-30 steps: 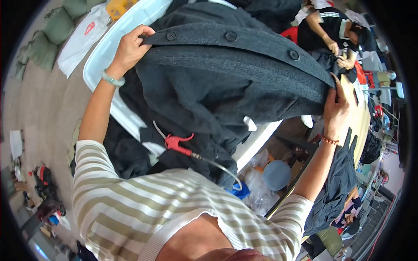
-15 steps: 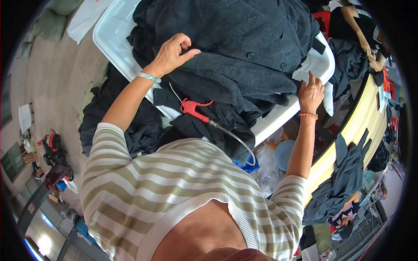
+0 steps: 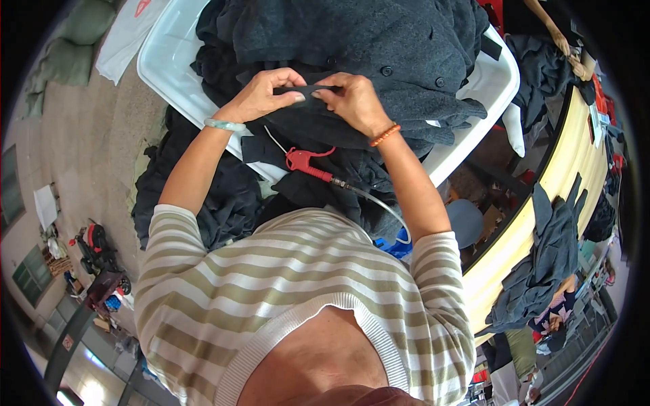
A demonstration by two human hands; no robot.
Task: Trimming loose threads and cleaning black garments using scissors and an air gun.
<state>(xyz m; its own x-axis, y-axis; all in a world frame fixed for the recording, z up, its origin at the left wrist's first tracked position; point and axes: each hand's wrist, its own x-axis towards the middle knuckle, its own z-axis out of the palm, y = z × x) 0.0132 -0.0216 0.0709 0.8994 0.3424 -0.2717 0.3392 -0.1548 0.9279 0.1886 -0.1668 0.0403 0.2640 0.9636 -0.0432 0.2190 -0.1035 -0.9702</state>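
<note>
A dark grey buttoned coat [image 3: 399, 40] lies heaped over a white plastic tub in front of me. My left hand [image 3: 264, 95] pinches an edge of the coat between thumb and fingers. Close beside it, my right hand [image 3: 352, 101] pinches the same dark edge, so a short strip of cloth is stretched between them. Below the hands a red air blow gun [image 3: 308, 164] with a thin nozzle lies on dark cloth, its clear hose [image 3: 379, 203] curving to the right.
The white tub [image 3: 169, 68] spreads across the front. More dark cloth [image 3: 196, 196] is piled at its near left. On the right stands a pale yellow-topped table [image 3: 514, 243] with dark garments [image 3: 542, 257]. Another person's hands [image 3: 569, 57] handle dark cloth at the far right.
My right hand has left the tub's right rim and come left, beside my left hand. Both now grip the coat's edge. My left hand has moved slightly down.
</note>
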